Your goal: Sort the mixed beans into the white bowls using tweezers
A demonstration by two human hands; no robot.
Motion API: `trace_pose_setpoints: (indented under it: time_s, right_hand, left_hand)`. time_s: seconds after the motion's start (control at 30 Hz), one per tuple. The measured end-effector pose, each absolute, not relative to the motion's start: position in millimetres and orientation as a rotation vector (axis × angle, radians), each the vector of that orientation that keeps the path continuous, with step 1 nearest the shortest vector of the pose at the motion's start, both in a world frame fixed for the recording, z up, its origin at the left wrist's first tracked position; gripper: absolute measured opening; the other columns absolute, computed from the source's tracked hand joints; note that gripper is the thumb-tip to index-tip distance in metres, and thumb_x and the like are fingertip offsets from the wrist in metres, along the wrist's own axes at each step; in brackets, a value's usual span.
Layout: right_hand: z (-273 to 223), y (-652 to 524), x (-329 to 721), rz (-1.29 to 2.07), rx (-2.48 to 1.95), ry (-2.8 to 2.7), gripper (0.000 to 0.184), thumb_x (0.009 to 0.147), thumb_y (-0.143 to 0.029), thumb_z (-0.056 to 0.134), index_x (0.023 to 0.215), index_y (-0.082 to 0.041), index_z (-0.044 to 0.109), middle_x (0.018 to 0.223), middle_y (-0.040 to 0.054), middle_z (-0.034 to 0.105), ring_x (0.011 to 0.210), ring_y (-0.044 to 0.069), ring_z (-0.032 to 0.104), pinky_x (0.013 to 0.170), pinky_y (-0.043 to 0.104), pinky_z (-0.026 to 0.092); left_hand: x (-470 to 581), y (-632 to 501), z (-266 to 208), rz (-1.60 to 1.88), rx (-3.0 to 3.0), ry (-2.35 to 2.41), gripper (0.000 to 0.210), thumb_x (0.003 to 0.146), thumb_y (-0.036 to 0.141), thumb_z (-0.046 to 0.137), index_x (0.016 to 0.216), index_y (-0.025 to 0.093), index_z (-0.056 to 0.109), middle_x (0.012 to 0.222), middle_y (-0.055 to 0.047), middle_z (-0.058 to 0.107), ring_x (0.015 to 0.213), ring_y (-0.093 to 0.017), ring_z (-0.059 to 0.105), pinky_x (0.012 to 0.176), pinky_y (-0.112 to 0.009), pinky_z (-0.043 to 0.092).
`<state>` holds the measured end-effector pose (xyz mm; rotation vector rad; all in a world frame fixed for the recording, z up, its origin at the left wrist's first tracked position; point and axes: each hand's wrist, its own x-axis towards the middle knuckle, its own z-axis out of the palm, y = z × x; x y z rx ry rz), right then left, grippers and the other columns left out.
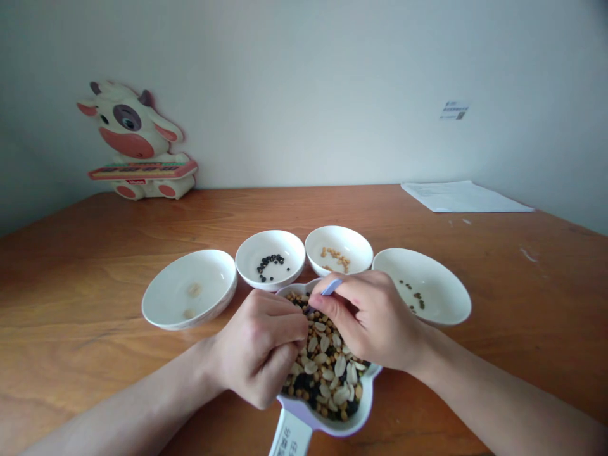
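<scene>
Just in front of me lies a purple-and-white lobed tray [365, 405], filled with mixed dark beans, yellow beans and pale peanut halves [341, 366]. My right hand [375, 316] reaches over its far right part, thumb and fingers pinched on a slim purple tool [331, 287]. The tool slants down into the beans; its lower end is largely hidden, so its exact kind is unclear. Over the tray's left side, my left hand [266, 345] is closed with fingers curled. Its fingertips are close to the tool's lower end, and what they hold, if anything, is hidden.
Beyond the tray stand white bowls: one with pale flat pieces [156, 304], one with black beans [244, 250], one with yellow beans [358, 244], one with small greenish-brown beans [446, 297]. A cow toy [137, 139] and papers [463, 196] are by the wall.
</scene>
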<state>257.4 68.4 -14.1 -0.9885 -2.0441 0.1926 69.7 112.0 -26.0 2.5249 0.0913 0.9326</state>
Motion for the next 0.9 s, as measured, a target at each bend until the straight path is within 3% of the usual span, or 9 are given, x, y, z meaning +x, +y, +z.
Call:
trace_pose_setpoints:
  time_s: [0.9]
  right_hand:
    - [-21.8, 71.3, 259.1, 0.273, -1.139, -2.102, 0.021, 0.095, -0.022, 0.053, 0.080, -0.015, 0.066, 0.068, 0.0040, 0.069, 0.063, 0.015, 0.065, 0.059, 0.024, 0.047]
  left_hand:
    - [70.3, 111.9, -25.2, 0.932, 2.547, 0.094, 0.021, 0.078, 0.008, 0.033, 0.062, 0.021, 0.034, 0.050, 0.001, 0.043, 0.045, -0.014, 0.034, 0.047, -0.029, 0.028]
